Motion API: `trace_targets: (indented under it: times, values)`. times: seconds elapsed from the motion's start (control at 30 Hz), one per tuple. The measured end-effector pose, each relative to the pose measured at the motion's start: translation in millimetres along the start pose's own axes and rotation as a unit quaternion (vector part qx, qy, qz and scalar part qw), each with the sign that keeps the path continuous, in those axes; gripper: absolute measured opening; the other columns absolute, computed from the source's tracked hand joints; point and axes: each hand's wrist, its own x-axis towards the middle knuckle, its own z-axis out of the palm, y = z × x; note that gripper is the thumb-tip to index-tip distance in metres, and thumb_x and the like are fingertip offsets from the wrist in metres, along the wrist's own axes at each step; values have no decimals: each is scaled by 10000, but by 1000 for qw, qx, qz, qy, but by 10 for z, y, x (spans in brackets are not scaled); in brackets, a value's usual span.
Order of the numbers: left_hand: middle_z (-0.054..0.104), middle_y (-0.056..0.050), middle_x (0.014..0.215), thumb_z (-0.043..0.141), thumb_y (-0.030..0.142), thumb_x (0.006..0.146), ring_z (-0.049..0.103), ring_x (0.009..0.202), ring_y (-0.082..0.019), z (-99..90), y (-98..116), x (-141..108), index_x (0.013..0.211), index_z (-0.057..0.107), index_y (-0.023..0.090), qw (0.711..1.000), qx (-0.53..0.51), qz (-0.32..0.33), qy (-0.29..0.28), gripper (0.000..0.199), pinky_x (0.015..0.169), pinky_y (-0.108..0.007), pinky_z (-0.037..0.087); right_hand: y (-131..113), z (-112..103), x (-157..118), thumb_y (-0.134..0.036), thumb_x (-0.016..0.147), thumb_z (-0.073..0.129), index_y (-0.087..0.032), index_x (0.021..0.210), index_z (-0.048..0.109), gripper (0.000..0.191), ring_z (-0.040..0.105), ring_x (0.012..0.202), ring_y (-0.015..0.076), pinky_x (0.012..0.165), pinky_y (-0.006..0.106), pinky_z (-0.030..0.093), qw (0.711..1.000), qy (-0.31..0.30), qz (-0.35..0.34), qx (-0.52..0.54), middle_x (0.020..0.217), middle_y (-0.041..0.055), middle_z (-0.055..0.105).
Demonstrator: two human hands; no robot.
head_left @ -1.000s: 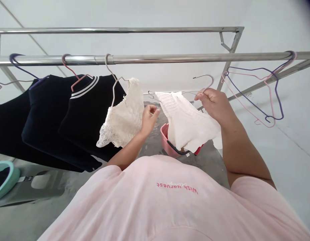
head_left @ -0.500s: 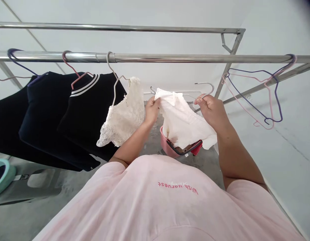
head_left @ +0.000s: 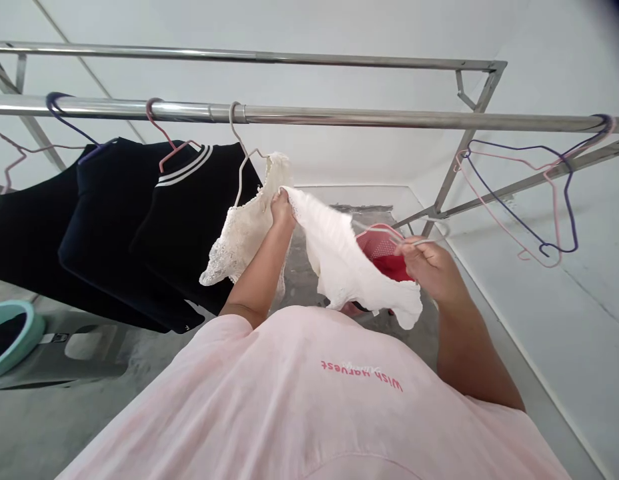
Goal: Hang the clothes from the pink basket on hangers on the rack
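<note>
Fingers of the left hand [head_left: 282, 208] pinch the white top [head_left: 334, 243] and the right hand [head_left: 432, 267] grips its hanger [head_left: 375, 228], so light tension best suits the cloth between them, partly covering the pink basket [head_left: 378, 247].

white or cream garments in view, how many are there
2: a cream lace garment hanging from the silver metal rod, and a white fabric garment in the left hand. Others may be hidden.
</note>
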Motion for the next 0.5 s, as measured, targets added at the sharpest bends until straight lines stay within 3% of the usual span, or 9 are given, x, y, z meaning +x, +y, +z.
trace_targets:
  times: [0.1,0.2,0.27,0.37,0.43,0.5]
  values:
    - [659,-71,789,608,656,892,631,757,-172,78,-171,-174,918,632,189,998,10,-57,-10,469,703,-305,501,-48,16,83,-630,841,675,-207,767,611,435,302,384,87,407,250,289,986,42,45,155,451,-55,371]
    - [604,-35,753,603,619,913,556,667,-133,87,-274,-363,905,600,198,992,70,-90,-52,421,650,-279,458,-141,38,227,-519,795,755,-193,781,597,362,250,374,65,377,215,242,959,20,83,269,430,-76,332]
    - [573,-11,759,597,578,930,502,657,-115,71,-305,-513,895,572,208,989,125,-66,-53,372,650,-261,428,-206,48,346,-423,800,748,-182,798,596,285,231,382,55,370,195,214,941,7,100,323,446,-79,336]
    - [556,3,798,619,512,926,480,717,-114,36,-312,-829,879,545,213,981,177,30,-69,312,709,-253,415,-270,49,543,-371,861,688,-185,821,575,221,205,395,52,369,182,187,919,37,112,376,481,-79,349]
    - [547,3,795,598,489,931,482,739,-123,0,-293,-1099,844,539,206,962,204,73,-163,302,720,-258,411,-279,41,681,-416,913,641,-197,814,546,257,189,396,58,362,187,175,908,67,120,395,488,-80,339]
    - [558,-8,795,551,481,946,497,754,-137,-46,-249,-1381,807,544,199,918,240,90,-304,314,731,-274,414,-258,31,816,-481,940,609,-209,784,506,330,181,394,65,355,196,170,901,93,125,405,489,-80,319]
